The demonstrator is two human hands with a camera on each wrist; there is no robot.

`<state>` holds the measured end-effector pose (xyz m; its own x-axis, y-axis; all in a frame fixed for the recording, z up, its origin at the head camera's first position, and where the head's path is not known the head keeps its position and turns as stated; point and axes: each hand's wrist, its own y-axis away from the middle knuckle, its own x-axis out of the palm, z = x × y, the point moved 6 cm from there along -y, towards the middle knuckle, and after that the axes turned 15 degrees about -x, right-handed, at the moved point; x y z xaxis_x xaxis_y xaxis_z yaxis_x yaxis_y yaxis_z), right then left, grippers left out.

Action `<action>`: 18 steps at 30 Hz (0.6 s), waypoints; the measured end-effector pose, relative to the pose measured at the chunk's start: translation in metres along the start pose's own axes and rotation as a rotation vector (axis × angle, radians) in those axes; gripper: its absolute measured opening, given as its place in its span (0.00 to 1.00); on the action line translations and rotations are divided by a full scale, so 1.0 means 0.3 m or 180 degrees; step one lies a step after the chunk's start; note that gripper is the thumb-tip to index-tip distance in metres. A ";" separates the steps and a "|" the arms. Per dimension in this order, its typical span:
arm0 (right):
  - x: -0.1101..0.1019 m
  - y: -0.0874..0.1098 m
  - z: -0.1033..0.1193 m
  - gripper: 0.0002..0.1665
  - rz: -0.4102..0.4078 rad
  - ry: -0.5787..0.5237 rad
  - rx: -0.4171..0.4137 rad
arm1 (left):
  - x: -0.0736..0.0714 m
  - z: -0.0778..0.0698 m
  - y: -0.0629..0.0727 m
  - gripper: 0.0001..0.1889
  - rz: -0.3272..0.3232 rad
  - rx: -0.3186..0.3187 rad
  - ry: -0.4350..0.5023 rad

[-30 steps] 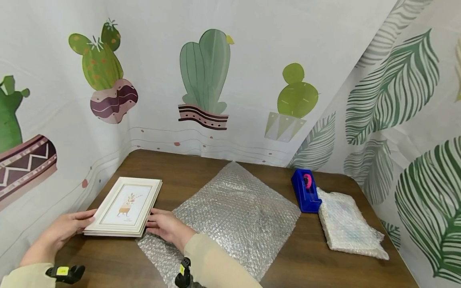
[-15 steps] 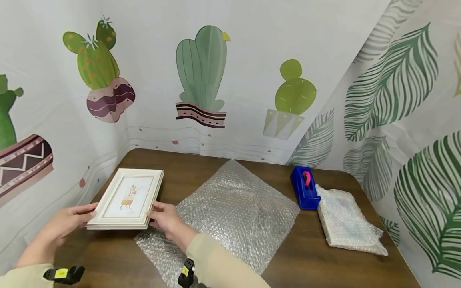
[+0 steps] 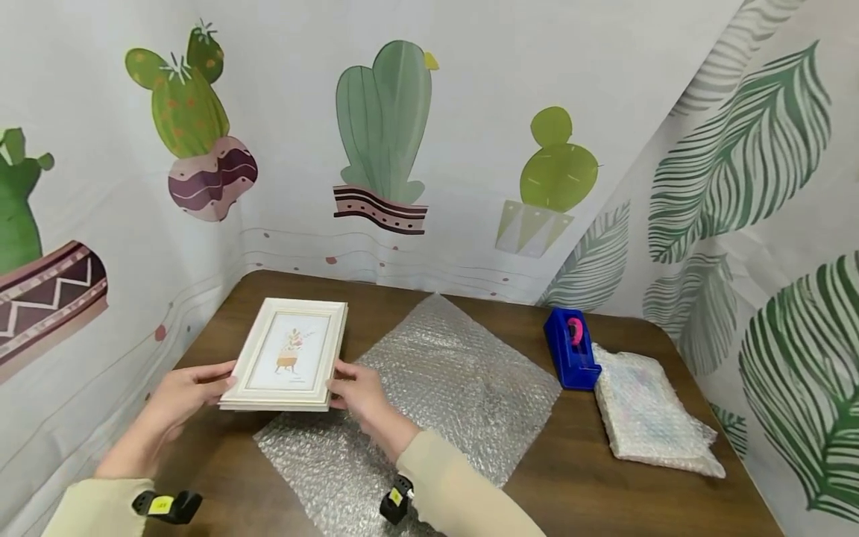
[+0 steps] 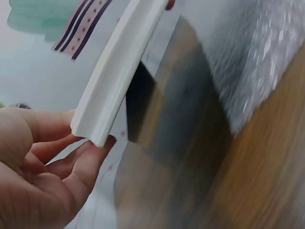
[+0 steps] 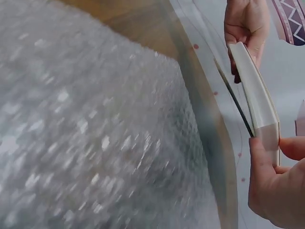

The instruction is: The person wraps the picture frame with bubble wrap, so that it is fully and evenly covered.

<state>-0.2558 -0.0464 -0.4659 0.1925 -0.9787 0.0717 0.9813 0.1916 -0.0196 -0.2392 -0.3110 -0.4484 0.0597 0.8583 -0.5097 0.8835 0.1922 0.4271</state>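
A cream picture frame (image 3: 285,354) with a plant print is held face up above the table's left part, its near end overlapping the bubble wrap in the head view. My left hand (image 3: 181,399) grips its left edge, thumb on top and fingers beneath. On the opposite edge my right hand (image 3: 365,395) pinches the frame. From the left wrist, a dark stand flap (image 4: 140,105) sticks out from the frame's back. The frame's side (image 5: 255,90) shows between both hands in the right wrist view. Under and right of it lies a sheet of bubble wrap (image 3: 463,395), flat and turned cornerwise.
A blue tape dispenser (image 3: 570,365) with a pink roll core stands right of the sheet. Beside it lies a bubble-wrapped package (image 3: 651,414). The brown wooden table (image 3: 577,485) meets a cloth backdrop printed with cacti and leaves at its back and sides.
Both hands have lifted the picture frame off the table and carried it to the right, toward the bubble wrap. The sheet, dispenser and package stay in place.
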 end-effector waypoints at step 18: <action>-0.302 0.062 -0.027 0.31 -0.0102 0.0237 0.0152 | 0.302 -0.097 -0.012 0.27 0.0448 -0.0081 0.0639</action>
<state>-0.2550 0.0453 -0.4809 0.1619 -0.9868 -0.0029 0.9864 0.1617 0.0293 -0.2505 -0.2201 -0.4742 0.0857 0.9543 -0.2864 0.8609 0.0737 0.5033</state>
